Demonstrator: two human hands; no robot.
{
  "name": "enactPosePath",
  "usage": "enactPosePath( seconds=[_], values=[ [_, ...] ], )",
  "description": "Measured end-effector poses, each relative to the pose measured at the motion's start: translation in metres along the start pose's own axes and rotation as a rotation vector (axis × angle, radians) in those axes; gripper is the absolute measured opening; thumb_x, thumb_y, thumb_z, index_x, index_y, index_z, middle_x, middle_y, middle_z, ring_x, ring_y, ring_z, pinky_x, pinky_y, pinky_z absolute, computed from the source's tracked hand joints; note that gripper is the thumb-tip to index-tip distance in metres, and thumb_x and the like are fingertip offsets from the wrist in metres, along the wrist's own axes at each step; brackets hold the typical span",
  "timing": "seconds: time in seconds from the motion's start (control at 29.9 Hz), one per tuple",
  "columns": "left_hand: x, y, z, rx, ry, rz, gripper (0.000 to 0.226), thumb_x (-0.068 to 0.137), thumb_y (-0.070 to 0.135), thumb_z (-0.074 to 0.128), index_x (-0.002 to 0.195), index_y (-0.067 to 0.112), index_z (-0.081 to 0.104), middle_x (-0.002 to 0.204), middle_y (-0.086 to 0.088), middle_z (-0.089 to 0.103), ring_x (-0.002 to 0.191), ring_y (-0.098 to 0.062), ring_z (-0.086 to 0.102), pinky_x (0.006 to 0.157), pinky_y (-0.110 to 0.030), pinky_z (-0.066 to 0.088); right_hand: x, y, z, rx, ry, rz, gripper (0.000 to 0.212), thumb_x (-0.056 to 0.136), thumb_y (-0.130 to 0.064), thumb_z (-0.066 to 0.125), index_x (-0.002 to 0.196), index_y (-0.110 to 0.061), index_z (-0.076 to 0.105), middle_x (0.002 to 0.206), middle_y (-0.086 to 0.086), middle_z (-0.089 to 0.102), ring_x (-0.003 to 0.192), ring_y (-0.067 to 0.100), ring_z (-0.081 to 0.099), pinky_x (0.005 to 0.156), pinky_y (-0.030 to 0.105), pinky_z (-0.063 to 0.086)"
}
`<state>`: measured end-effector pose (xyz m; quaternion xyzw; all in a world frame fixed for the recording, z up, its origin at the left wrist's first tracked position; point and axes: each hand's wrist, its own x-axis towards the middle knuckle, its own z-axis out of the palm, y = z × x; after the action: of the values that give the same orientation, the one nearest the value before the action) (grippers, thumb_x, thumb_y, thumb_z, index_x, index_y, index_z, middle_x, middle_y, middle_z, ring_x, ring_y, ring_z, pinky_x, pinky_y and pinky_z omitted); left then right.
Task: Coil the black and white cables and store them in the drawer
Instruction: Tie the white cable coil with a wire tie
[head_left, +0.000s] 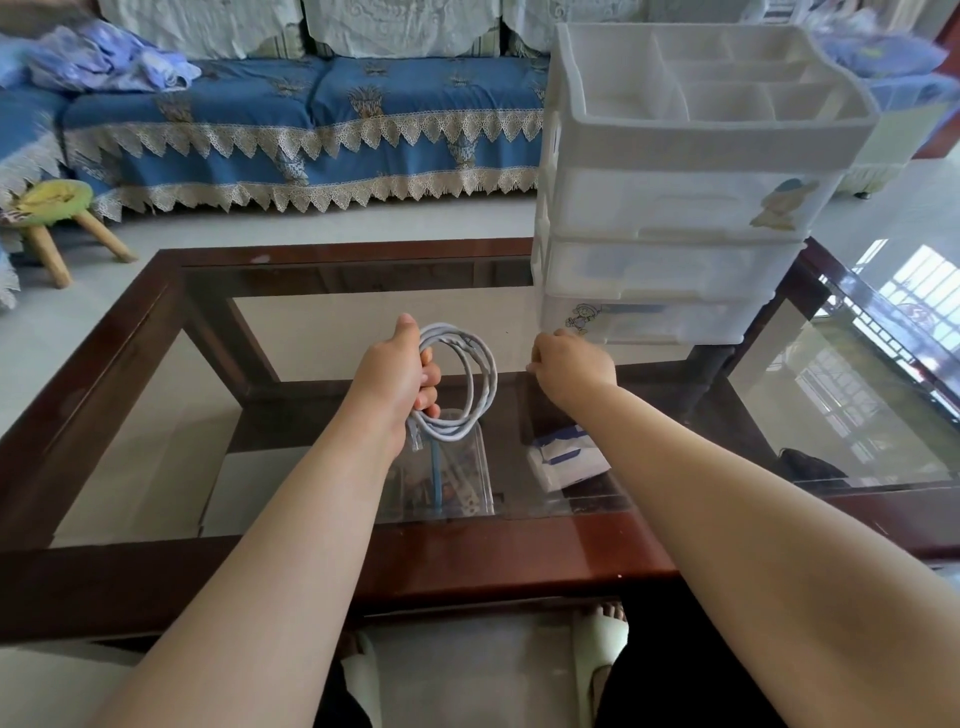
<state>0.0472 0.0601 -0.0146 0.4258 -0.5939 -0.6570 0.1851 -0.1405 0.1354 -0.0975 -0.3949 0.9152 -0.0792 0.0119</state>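
While left hand (400, 371) grips white cable (470, 382), drawer unit (670, 218) near.

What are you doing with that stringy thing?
A person sits at a glass-topped wooden coffee table. Their left hand grips a white cable wound into a round coil, held upright above the glass. Their right hand reaches toward the bottom drawer of a white plastic drawer unit. The drawers look closed.

A home's living room: a long sofa (291, 109) under blue patterned covers with lace trim runs along the far side, a small wooden stool (57, 218) stands on the pale tiled floor, and a glass-topped wooden bench (104, 332) carries a white plastic drawer unit (675, 208).
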Motion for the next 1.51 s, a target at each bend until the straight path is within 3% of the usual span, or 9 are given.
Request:
enactPosePath(
  seconds=[0.2,0.5,0.6,0.67,0.74,0.9,1.04,1.24,1.51],
  values=[
    [-0.003,0.000,-0.004,0.072,-0.035,-0.011,0.048,0.102,0.046,0.031,0.069,0.013,0.045,0.055,0.000,0.039,0.043,-0.011,0.030,0.048,-0.026,0.035,-0.002,0.027,-0.014,0.076,-0.118,0.109,0.033,0.093,-0.037,0.055,0.119,-0.016,0.052,0.124,0.010,0.050,0.102,0.029,0.056,0.076,0.038,0.048],
    [-0.008,-0.001,-0.007,0.191,-0.049,-0.009,0.047,0.102,0.048,0.030,0.073,0.014,0.046,0.057,0.000,0.038,0.041,-0.010,0.032,0.046,-0.026,0.036,-0.014,0.015,-0.037,-0.066,-0.278,0.048,0.031,0.101,-0.024,0.038,0.118,-0.004,0.055,0.117,0.019,0.055,0.103,0.033,0.055,0.078,0.037,0.041],
    [-0.008,-0.004,-0.005,0.298,-0.020,0.012,0.047,0.102,0.047,0.029,0.076,0.013,0.048,0.062,-0.002,0.039,0.049,-0.013,0.035,0.048,-0.027,0.036,-0.028,-0.017,-0.072,0.466,-0.203,0.018,0.028,0.100,-0.026,0.042,0.092,-0.004,0.059,0.082,0.012,0.056,0.070,0.021,0.053,0.065,0.031,0.044],
    [-0.008,-0.004,-0.003,0.319,-0.028,0.029,0.048,0.102,0.048,0.030,0.075,0.013,0.050,0.063,-0.003,0.041,0.051,-0.015,0.037,0.052,-0.029,0.036,-0.047,-0.036,-0.096,1.006,-0.293,0.048,0.026,0.098,-0.024,0.051,0.085,-0.004,0.059,0.073,0.007,0.057,0.060,0.016,0.056,0.050,0.025,0.048],
    [-0.010,-0.005,-0.001,0.316,-0.079,0.044,0.051,0.102,0.048,0.030,0.072,0.012,0.050,0.060,-0.002,0.041,0.048,-0.016,0.036,0.055,-0.032,0.036,-0.068,-0.050,-0.109,1.239,-0.423,0.013,0.023,0.095,-0.019,0.056,0.079,-0.004,0.058,0.066,0.006,0.060,0.058,0.016,0.062,0.045,0.020,0.049],
    [-0.022,-0.003,0.002,0.296,-0.231,0.012,0.047,0.103,0.044,0.030,0.074,0.013,0.051,0.046,0.007,0.038,0.037,-0.008,0.030,0.043,-0.024,0.031,-0.093,-0.067,-0.106,0.880,-0.260,-0.039,0.030,0.093,-0.028,0.059,0.068,-0.012,0.061,0.053,-0.003,0.061,0.045,0.006,0.055,0.048,0.019,0.045],
    [-0.032,0.002,0.001,0.200,-0.340,-0.022,0.047,0.104,0.042,0.028,0.073,0.012,0.047,0.047,0.005,0.034,0.037,-0.009,0.022,0.042,-0.023,0.027,-0.099,-0.065,-0.099,0.779,-0.080,-0.067,0.022,0.089,-0.033,0.063,0.080,-0.014,0.065,0.063,-0.003,0.058,0.056,0.010,0.049,0.059,0.027,0.043],
    [-0.038,-0.002,-0.006,0.196,-0.435,-0.023,0.054,0.101,0.054,0.025,0.075,0.012,0.045,0.048,0.007,0.030,0.039,-0.008,0.020,0.044,-0.025,0.027,-0.108,-0.063,-0.088,0.815,-0.091,-0.091,0.014,0.091,-0.030,0.061,0.085,-0.017,0.058,0.062,-0.013,0.051,0.044,-0.006,0.047,0.044,0.011,0.036],
    [-0.039,0.003,-0.011,0.103,-0.506,-0.045,0.042,0.102,0.042,0.034,0.077,0.011,0.046,0.054,0.003,0.026,0.035,-0.006,0.019,0.039,-0.021,0.026,-0.113,-0.058,-0.092,0.798,-0.129,-0.188,0.022,0.094,-0.036,0.055,0.105,-0.018,0.059,0.076,-0.011,0.058,0.063,0.001,0.049,0.061,0.018,0.039]
  ],
)
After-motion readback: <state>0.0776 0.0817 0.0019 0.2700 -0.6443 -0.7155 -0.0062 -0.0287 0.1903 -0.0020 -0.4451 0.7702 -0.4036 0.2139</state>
